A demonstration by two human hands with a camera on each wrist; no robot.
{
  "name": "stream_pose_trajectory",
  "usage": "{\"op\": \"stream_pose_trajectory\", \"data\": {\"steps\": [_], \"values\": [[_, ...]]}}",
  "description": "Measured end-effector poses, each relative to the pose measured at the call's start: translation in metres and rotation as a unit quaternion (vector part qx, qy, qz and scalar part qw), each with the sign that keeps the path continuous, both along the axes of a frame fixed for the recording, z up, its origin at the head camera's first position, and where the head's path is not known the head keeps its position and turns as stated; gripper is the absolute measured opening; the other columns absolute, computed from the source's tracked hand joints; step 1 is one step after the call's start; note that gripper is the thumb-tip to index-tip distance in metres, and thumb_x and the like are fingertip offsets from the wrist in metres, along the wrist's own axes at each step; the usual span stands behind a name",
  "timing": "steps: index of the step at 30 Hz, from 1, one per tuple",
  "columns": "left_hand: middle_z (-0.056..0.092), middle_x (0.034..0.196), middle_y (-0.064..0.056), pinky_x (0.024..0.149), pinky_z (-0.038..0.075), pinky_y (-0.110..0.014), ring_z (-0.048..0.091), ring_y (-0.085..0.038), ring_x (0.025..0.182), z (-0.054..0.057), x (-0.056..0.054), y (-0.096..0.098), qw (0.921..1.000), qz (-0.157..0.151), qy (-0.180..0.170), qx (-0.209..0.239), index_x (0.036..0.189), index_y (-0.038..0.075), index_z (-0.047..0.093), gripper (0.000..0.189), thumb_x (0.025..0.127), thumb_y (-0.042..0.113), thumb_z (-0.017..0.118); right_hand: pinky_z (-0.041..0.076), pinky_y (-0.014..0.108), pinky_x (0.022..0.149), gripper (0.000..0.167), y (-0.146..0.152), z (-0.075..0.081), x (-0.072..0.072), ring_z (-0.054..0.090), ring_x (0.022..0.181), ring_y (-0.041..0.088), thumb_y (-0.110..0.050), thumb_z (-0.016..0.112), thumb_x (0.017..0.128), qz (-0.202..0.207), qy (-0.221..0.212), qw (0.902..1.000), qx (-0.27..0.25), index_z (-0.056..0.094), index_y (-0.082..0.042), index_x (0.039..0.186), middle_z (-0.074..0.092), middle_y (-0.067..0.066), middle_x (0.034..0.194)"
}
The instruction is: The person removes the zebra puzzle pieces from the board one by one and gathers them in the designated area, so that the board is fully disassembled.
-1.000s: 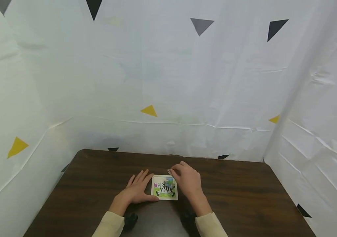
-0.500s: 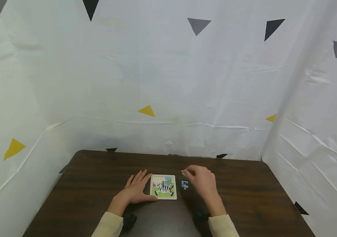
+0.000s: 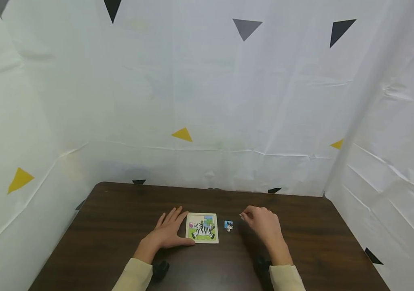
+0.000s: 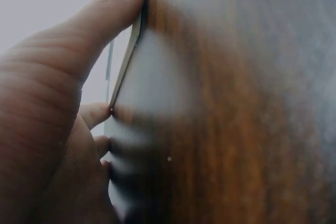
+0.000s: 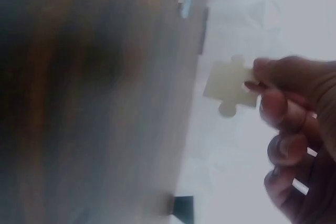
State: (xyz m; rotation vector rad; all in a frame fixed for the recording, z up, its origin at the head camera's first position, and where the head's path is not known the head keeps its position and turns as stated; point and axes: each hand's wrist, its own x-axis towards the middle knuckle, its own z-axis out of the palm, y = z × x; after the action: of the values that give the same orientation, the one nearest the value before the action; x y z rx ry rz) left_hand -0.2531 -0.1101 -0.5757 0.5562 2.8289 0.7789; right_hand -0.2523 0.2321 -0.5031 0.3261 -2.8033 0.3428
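A square zebra jigsaw puzzle in a pale tray (image 3: 207, 242) lies on the table. Its upper-left part shows bare pale board. My left hand (image 3: 168, 234) rests at its left side with fingers spread; in the left wrist view the thumb and index finger (image 4: 94, 114) touch the tray's edge. Right of the tray, above the tabletop, my right hand (image 3: 265, 226) pinches a jigsaw piece (image 5: 228, 85) between thumb and finger, its plain back facing the right wrist camera. Between tray and right hand, a loose blue, black and white jigsaw piece (image 3: 228, 225) lies on the table.
The dark wooden table (image 3: 312, 238) has rounded far corners. A white sheet (image 3: 207, 101) with coloured triangles hangs behind it and at both sides. Dark devices sit under both wrists.
My right hand has moved right, away from the tray, carrying the pinched jigsaw piece. The loose piece, earlier hidden, now shows on the table. My left hand has stayed at the tray.
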Motion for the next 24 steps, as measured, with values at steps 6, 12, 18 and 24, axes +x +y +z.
{"op": "stream_pose_trajectory", "data": {"steps": [6,12,18,24], "values": [[0.01,0.164,-0.011,0.114,-0.002,-0.061,0.005,-0.036,0.149,0.008,0.004,0.0,0.9999,-0.006,0.005,0.014,0.158,0.017,0.024,0.117,0.069,0.082,0.064,0.047,0.032,0.05,0.007,-0.003,-0.01,-0.003,0.054,0.055,0.005,-0.031,0.075,0.088,0.019,-0.013,0.9995,0.021,0.075,-0.026,0.083,0.066,-0.013,0.072],[0.011,0.163,-0.012,0.113,-0.001,-0.062,0.006,-0.037,0.148,0.009,0.005,0.0,0.9998,-0.007,0.007,0.018,0.157,0.016,0.025,0.116,0.069,0.082,0.063,0.051,0.036,0.054,0.007,-0.006,-0.008,0.002,0.058,0.06,0.008,-0.035,0.077,0.086,0.027,-0.059,0.997,0.043,0.076,-0.028,0.085,0.068,-0.012,0.076],[0.011,0.163,-0.012,0.114,-0.001,-0.061,0.006,-0.036,0.148,0.011,0.007,0.001,0.9998,-0.006,-0.003,0.018,0.157,0.015,0.026,0.115,0.07,0.08,0.065,0.048,0.035,0.054,0.013,-0.004,-0.01,0.008,0.055,0.06,0.006,-0.039,0.076,0.085,0.033,-0.105,0.9928,0.047,0.076,-0.029,0.094,0.064,-0.014,0.073],[0.01,0.164,-0.01,0.114,-0.002,-0.06,0.005,-0.034,0.149,0.014,0.007,0.001,0.9999,-0.005,-0.006,0.007,0.157,0.016,0.025,0.114,0.071,0.08,0.064,0.047,0.037,0.056,0.043,0.0,-0.01,0.01,0.053,0.061,0.007,-0.044,0.076,0.084,0.018,-0.162,0.9866,0.003,0.067,-0.025,0.121,0.059,-0.013,0.073]]}}
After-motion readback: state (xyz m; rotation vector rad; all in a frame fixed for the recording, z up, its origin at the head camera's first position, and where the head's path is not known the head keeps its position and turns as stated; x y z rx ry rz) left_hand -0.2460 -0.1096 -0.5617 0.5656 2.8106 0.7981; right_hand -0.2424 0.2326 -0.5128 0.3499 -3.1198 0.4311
